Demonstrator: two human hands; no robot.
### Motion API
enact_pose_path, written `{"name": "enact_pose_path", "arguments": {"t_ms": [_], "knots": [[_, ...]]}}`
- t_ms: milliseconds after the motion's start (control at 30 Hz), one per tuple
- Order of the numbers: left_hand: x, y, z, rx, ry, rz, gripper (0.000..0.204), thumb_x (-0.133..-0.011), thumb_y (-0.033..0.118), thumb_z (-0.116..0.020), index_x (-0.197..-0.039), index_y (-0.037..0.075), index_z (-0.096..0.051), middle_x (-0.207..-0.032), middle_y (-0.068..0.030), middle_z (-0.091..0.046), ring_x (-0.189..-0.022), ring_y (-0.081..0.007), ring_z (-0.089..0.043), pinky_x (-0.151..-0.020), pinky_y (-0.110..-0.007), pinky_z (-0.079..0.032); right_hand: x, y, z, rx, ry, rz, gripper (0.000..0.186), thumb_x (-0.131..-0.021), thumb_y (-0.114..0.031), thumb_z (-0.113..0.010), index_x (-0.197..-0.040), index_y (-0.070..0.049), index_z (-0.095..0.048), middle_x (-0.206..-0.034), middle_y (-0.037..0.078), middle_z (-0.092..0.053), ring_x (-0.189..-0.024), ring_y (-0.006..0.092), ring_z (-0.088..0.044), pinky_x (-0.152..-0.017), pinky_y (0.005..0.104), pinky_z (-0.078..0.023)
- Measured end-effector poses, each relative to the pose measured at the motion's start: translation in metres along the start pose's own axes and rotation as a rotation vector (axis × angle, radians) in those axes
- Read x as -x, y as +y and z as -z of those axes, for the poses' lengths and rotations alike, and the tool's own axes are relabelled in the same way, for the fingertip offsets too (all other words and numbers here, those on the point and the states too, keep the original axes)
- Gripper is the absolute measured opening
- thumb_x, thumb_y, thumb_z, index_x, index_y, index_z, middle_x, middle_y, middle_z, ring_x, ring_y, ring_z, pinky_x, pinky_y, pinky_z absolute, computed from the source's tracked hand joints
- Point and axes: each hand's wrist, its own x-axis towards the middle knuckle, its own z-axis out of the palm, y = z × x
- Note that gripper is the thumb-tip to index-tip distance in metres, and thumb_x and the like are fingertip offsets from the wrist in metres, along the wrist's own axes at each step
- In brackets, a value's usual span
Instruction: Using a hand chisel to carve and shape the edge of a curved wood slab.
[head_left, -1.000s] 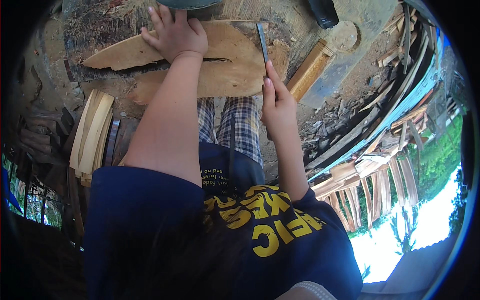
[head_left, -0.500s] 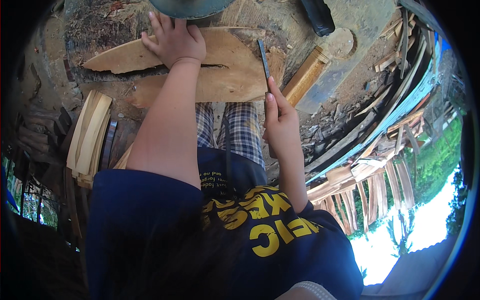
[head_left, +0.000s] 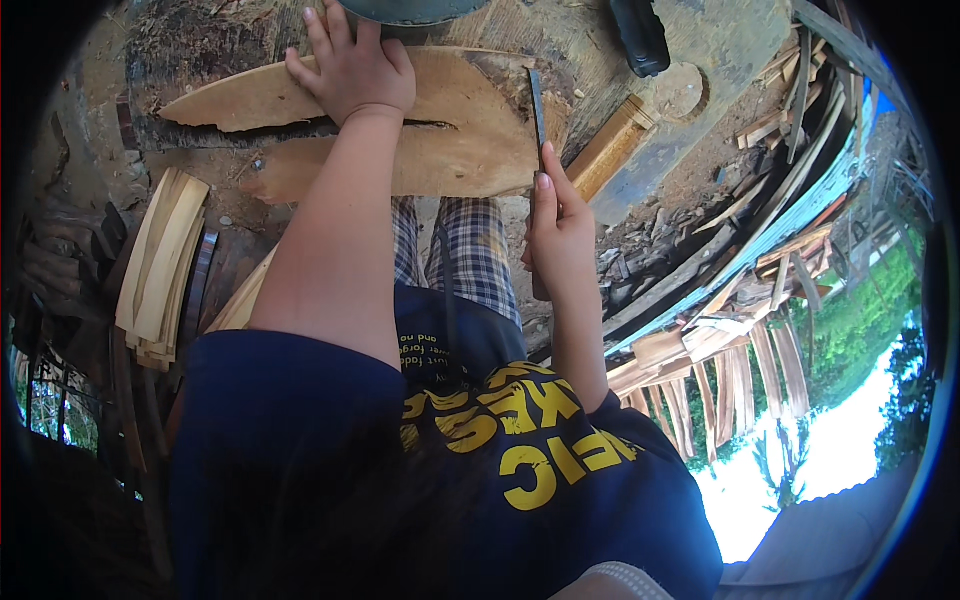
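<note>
My left hand (head_left: 360, 70) lies spread on a thin, tan, split wood piece (head_left: 452, 88), its fingertips near the rim of a dark round pan (head_left: 420, 8) at the top. A long crack runs through the piece under my wrist. My right hand (head_left: 555, 220) grips a long, narrow dark metal tool (head_left: 537, 110), whose tip lies at the piece's right end. To the right of that tool rests a yellowish wooden block (head_left: 610, 150). The piece sits on a weathered board (head_left: 190, 60), above my checked trousers.
A black tray-like object (head_left: 638, 35) lies at top right. Stacked pale slats (head_left: 150, 265) stand at left. Scraps (head_left: 650, 230) and long dark strips (head_left: 670, 280) cover the ground at right, before a blue edge and more hanging wood pieces.
My right hand and the tool have shifted slightly right and down since a second ago, then a little up since half a second ago. My left hand stays on the wood.
</note>
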Motion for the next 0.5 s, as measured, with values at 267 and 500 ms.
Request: {"name": "enact_pose_path", "arguments": {"t_ms": [267, 500], "knots": [[-0.001, -0.001, -0.001, -0.042, -0.036, 0.01, 0.041, -0.094, 0.031, -0.044, -0.13, 0.019, -0.059, -0.142, -0.004, -0.051, -0.146, -0.0276, -0.029, -0.116, -0.063, -0.014, -0.011, -0.016, -0.005, -0.015, -0.012, -0.044, 0.042, -0.106, -0.026, -0.049, -0.147, -0.018, -0.05, -0.061, -0.004, -0.046, -0.043, 0.005, -0.044, -0.04, 0.024, -0.039], [-0.002, 0.004, 0.005, -0.012, -0.045, 0.036, 0.042, -0.095, 0.032, -0.043, -0.132, 0.018, -0.058, -0.144, -0.0057, -0.049, -0.146, -0.0279, -0.028, -0.116, -0.063, -0.014, 0.008, -0.014, 0.015, 0.107, -0.062, -0.14, 0.04, -0.105, -0.024, -0.051, -0.144, -0.016, -0.053, -0.068, 0.002, -0.05, -0.062, 0.0061, -0.041, -0.059, 0.0255, -0.041]]}}
